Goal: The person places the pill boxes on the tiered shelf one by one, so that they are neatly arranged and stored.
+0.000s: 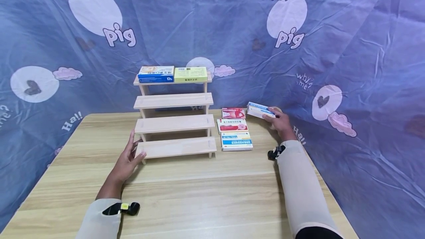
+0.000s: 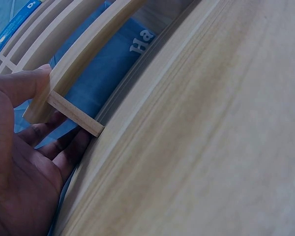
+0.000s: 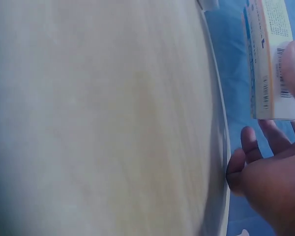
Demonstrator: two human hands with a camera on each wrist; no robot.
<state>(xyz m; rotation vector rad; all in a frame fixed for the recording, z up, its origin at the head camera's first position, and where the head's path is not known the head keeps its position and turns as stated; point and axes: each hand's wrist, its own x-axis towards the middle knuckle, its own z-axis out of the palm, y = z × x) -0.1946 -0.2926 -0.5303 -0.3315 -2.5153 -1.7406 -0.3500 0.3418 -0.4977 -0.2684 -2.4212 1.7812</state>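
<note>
A light wooden stepped display stand (image 1: 175, 124) has several tiers. My left hand (image 1: 125, 161) grips its lowest shelf (image 2: 71, 64) at the left end, thumb on the edge and fingers behind the short leg. To the right, my right hand (image 1: 280, 123) holds a white and blue medicine box (image 1: 260, 110) by one end; in the right wrist view the thumb lies on the box's (image 3: 278, 64) barcoded end. Beside the stand lie a red medicine box (image 1: 233, 113), a white and red one (image 1: 232, 125) and a blue and white one (image 1: 237, 141), in a column.
On the top tier sit a blue and white vitamin box (image 1: 156, 74) and a yellow-green box (image 1: 190, 75), side by side. A blue printed cloth (image 1: 232, 40) hangs behind and beside the wooden table (image 1: 199, 198).
</note>
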